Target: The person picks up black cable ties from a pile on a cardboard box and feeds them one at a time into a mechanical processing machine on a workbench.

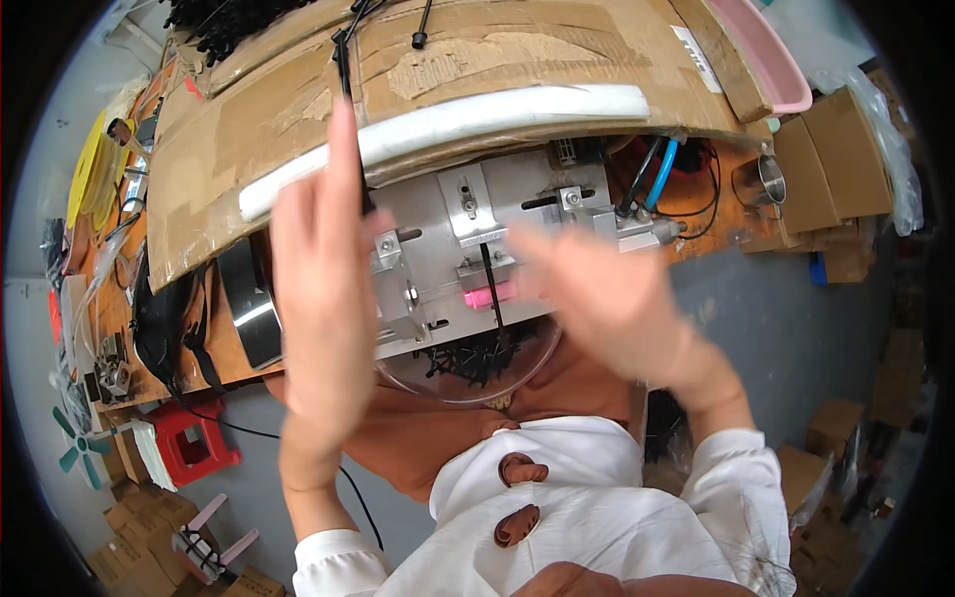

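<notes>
My left hand (323,298) is raised over the left side of a metal fixture, smeared by motion. A thin black rod (345,75) with a knobbed end runs up along its index finger, seemingly held between finger and thumb. My right hand (607,298) is over the fixture's right side, its fingers too blurred to tell what they hold, if anything. Between the hands lies the silver metal fixture (423,254) with bolted brackets. Another black rod (489,284) stands across its middle, beside a pink piece (489,297). Below, a clear bowl (468,400) holds many short black parts.
Behind the fixture, a cardboard sheet (239,149) carries a white foam roll (497,114) and a heap of black parts (224,25). Blue tubing (663,174) and a metal cup (761,181) are at the right. A red stool (196,438) stands lower left.
</notes>
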A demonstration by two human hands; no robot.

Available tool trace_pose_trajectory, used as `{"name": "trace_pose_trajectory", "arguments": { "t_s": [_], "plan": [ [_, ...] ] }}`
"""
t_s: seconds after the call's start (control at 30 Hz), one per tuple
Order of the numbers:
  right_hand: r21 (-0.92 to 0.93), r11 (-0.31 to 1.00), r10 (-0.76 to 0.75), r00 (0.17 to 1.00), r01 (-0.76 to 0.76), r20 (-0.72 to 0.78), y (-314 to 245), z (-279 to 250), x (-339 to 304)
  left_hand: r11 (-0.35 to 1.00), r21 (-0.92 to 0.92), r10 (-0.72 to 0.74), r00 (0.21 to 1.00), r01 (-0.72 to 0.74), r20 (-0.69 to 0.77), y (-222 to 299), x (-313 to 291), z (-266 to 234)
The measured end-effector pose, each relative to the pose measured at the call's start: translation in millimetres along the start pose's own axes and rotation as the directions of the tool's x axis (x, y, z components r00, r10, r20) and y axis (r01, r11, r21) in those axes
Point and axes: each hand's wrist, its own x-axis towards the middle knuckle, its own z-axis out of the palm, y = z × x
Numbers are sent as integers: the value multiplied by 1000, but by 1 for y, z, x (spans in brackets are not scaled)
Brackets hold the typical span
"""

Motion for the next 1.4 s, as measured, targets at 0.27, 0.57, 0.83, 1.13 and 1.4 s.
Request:
{"name": "trace_pose_trajectory", "arguments": {
  "t_s": [0.27, 0.57, 0.83, 1.13, 1.4],
  "plan": [
    [-466, 879, 106, 994, -103, -20, 173, -4, 191, 994, 21, -110, 974, 108, 200, 51, -106, 31],
    [362, 763, 538, 837, -535, 103, 98, -90, 128, 985, 170, -55, 954, 4, 295, 61, -113, 70],
    [372, 890, 331, 935, -265, -126, 3, -41, -7, 989, 112, -129, 924, 94, 359, 56, -107, 56],
    [65, 977, 192, 973, -201, 125, -38, 42, -62, 981, 186, -36, 992, 58, -123, 3, 18, 6],
    [106, 963, 223, 955, -247, 197, -42, 31, -49, 990, 90, -99, 991, 107, -89, -10, 1, -7]
  ]
}}
